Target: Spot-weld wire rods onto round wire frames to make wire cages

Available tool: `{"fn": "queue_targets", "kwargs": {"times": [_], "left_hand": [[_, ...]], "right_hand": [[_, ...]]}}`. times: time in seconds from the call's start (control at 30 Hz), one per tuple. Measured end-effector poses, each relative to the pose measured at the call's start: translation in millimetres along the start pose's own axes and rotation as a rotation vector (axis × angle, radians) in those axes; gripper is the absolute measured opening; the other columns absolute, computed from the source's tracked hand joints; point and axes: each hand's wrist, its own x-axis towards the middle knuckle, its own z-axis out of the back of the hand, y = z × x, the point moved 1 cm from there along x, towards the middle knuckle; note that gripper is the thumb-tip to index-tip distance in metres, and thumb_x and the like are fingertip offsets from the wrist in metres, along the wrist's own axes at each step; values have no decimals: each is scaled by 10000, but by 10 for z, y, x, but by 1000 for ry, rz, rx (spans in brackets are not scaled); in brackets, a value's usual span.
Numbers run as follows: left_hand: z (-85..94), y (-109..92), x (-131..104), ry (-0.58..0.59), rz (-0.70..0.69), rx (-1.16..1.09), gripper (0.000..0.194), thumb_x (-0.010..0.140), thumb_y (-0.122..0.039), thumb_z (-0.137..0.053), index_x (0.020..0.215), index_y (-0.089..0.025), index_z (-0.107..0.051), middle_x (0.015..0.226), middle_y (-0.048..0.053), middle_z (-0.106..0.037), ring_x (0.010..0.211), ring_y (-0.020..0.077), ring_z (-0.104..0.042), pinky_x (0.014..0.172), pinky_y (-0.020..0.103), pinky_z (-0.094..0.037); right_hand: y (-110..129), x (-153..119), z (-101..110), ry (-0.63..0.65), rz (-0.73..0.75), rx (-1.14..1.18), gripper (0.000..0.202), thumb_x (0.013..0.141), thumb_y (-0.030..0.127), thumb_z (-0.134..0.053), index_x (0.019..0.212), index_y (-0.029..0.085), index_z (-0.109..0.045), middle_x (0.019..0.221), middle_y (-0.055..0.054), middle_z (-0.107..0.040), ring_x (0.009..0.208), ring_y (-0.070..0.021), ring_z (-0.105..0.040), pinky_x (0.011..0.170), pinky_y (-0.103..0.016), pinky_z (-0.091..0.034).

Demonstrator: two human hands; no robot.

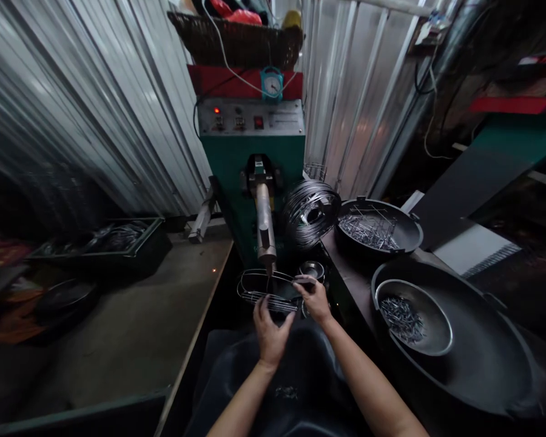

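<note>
Wire frame [279, 305] seems steadied near a metal arm [264, 227] by my left grip [273, 334], spread wide, and right grip [317, 301], pinching its end

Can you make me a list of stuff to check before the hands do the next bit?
1. Left hand at the near side of the wire frame: ok.
2. Right hand at the frame's right end: ok, but cannot tell how firm its grip is.
3. Frame touching the tip of the metal arm: cannot tell.
4. Red light on the green machine: ok, glowing.
5. Small metal pieces ready in the silver bowl: ok.
6. Turquoise dial readable: not ok, too small.
</note>
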Motion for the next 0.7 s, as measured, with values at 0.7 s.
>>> {"fn": "queue_targets", "kwargs": {"times": [0.7], "left_hand": [[-87,-93,85,255,164,-370,332,554,-324,-788,762,-210,-556,754,3,-548,743,165,-552,955,420,-351]], "right_hand": [[-215,-326,208,-26,-130,254,254,702,398,-657,850,192,-634,881,-67,-691,845,-220,-642,812,-367,-496]]}}
